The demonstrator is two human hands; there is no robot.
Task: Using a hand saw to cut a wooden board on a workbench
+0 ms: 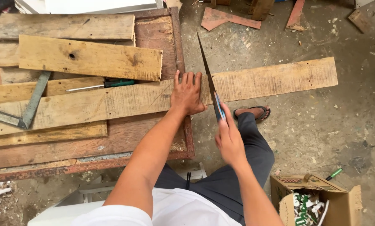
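Note:
A long pale wooden plank (pixel 275 79) lies across a worn workbench (pixel 112 146) and sticks out over the floor to the right. My left hand (pixel 187 94) presses flat on the plank at the bench's right edge, fingers spread. My right hand (pixel 228 140) grips the handle of a handsaw (pixel 208 77), whose thin blade runs up and away across the plank just right of my left hand's fingers. The blade stands on edge against the plank.
Several loose boards (pixel 89 58), a metal try square (pixel 28 106) and a green-handled screwdriver (pixel 108 85) lie on the bench. A cardboard box (pixel 317 201) of small items sits at the lower right. My sandalled foot (pixel 254 112) rests under the plank. Wood scraps (pixel 227 19) litter the dusty floor.

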